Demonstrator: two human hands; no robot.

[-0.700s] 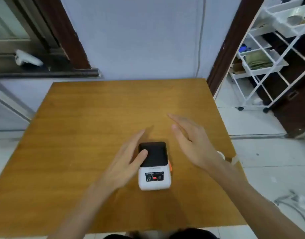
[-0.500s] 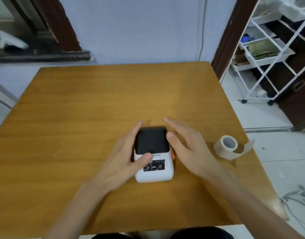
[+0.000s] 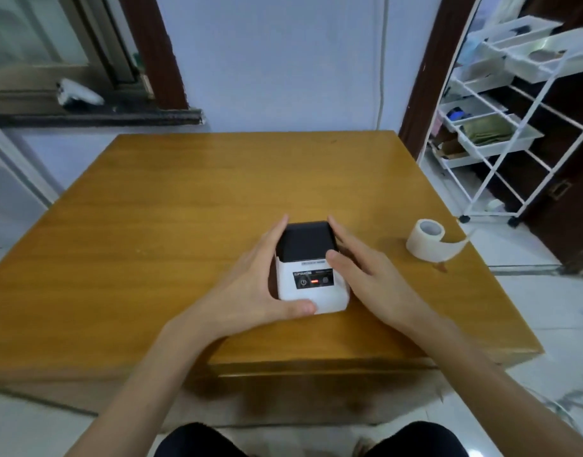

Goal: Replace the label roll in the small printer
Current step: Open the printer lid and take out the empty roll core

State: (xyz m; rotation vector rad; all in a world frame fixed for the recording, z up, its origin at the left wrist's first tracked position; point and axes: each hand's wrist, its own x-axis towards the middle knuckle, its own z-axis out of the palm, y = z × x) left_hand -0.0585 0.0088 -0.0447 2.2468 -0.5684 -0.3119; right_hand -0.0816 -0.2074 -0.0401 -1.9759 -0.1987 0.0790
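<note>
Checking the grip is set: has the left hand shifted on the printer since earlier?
Yes. The left hand slid from the black lid to the printer's left side.

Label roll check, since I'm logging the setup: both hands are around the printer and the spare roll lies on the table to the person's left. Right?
Not quite. The head view shows the label roll on the table to the person's right, beyond the right hand. Both that hand and the left hand do flank the printer.
</note>
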